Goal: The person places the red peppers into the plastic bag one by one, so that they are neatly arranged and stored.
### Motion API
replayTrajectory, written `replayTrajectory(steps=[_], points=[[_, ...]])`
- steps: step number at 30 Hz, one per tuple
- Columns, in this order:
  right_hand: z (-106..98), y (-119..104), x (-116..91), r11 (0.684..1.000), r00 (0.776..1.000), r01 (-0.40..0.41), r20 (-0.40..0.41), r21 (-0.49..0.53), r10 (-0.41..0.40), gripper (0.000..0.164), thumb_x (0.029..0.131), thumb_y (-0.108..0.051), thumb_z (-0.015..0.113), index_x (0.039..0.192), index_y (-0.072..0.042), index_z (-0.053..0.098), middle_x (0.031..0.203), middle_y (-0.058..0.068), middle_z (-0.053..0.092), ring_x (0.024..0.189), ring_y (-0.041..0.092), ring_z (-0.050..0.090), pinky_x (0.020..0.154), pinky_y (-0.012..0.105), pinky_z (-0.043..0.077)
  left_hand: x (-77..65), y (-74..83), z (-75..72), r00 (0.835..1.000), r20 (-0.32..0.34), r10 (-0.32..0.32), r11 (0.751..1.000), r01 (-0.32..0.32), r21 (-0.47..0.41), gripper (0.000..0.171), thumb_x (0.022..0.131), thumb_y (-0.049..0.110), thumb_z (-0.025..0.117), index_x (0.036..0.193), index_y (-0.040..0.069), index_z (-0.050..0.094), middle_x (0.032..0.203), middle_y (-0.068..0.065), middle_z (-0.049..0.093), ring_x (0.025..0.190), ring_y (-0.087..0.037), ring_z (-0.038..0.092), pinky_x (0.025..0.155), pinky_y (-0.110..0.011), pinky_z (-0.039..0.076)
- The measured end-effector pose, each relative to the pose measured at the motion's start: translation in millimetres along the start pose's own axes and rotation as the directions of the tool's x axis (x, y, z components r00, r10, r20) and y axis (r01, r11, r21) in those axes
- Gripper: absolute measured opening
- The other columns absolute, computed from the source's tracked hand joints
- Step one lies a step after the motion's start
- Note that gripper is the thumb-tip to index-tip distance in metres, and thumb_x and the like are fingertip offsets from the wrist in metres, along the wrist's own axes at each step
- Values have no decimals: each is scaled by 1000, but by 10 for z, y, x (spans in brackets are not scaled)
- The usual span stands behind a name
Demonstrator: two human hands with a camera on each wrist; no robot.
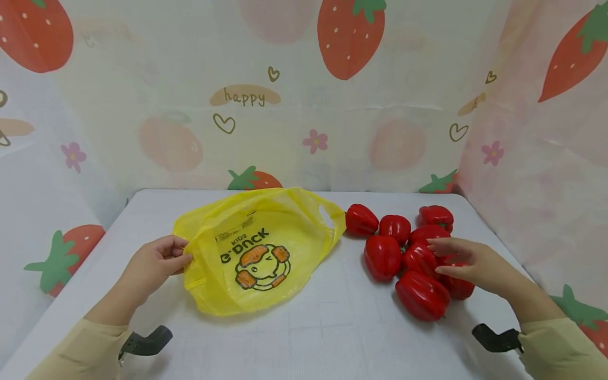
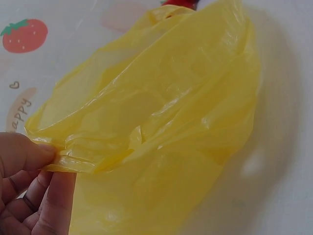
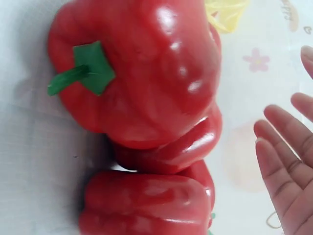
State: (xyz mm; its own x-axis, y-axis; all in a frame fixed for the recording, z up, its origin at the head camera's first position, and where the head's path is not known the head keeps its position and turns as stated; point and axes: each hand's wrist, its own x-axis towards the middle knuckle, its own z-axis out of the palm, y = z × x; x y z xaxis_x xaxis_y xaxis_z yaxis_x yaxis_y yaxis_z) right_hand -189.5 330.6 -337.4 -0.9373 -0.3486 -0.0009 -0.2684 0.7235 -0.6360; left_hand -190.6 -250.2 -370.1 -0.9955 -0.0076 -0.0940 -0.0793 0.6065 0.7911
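Observation:
My left hand pinches the left edge of a yellow plastic bag printed with a cartoon duck. The bag's mouth gapes, and its far handle hole faces the peppers. In the left wrist view, thumb and fingers grip a gathered fold of the film. Over the pile of red bell peppers on the right hovers my right hand, its fingers spread and holding nothing. The right wrist view has a large pepper with a green stem close by, while the fingers stand apart from it.
A white table carries the bag and the peppers. Behind it and at both sides hangs a strawberry-print cloth. One pepper lies right beside the bag's right handle; another sits at the back of the pile.

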Motion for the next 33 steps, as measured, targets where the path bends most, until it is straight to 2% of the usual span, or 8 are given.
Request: replayTrajectory(steps=[5, 15, 25, 33], points=[[45, 47, -35, 998, 999, -17, 42, 53, 14, 57, 77, -23, 72, 128, -9, 49, 116, 16, 58, 104, 37, 54, 66, 29, 55, -3, 4, 4, 1000, 4, -2, 1000, 2, -10, 39, 87, 31, 62, 115, 5, 54, 102, -10, 57, 88, -20, 57, 78, -28, 53], [76, 146, -71, 991, 985, -96, 153, 94, 81, 58, 77, -26, 72, 126, -5, 50, 117, 20, 56, 107, 40, 51, 68, 34, 56, -7, 0, 11, 1000, 7, -3, 1000, 3, -22, 40, 87, 32, 62, 115, 5, 53, 103, -10, 57, 89, -20, 58, 78, -27, 53], [174, 213, -122, 985, 978, -115, 187, 131, 90, 59, 76, -26, 73, 125, -2, 50, 117, 22, 55, 106, 40, 53, 70, 31, 55, -14, 1, 24, 1000, 9, -17, 1000, 17, -12, 40, 87, 32, 62, 115, 5, 53, 102, -10, 57, 88, -20, 57, 78, -28, 53], [218, 236, -141, 984, 977, -105, 200, 143, 75, 63, 75, -26, 74, 127, -1, 49, 121, 25, 52, 109, 44, 48, 70, 32, 55, 4, 7, 23, 1000, 15, 6, 1000, -6, -11, 41, 87, 33, 62, 115, 4, 53, 102, -10, 57, 87, -19, 57, 76, -25, 53]])
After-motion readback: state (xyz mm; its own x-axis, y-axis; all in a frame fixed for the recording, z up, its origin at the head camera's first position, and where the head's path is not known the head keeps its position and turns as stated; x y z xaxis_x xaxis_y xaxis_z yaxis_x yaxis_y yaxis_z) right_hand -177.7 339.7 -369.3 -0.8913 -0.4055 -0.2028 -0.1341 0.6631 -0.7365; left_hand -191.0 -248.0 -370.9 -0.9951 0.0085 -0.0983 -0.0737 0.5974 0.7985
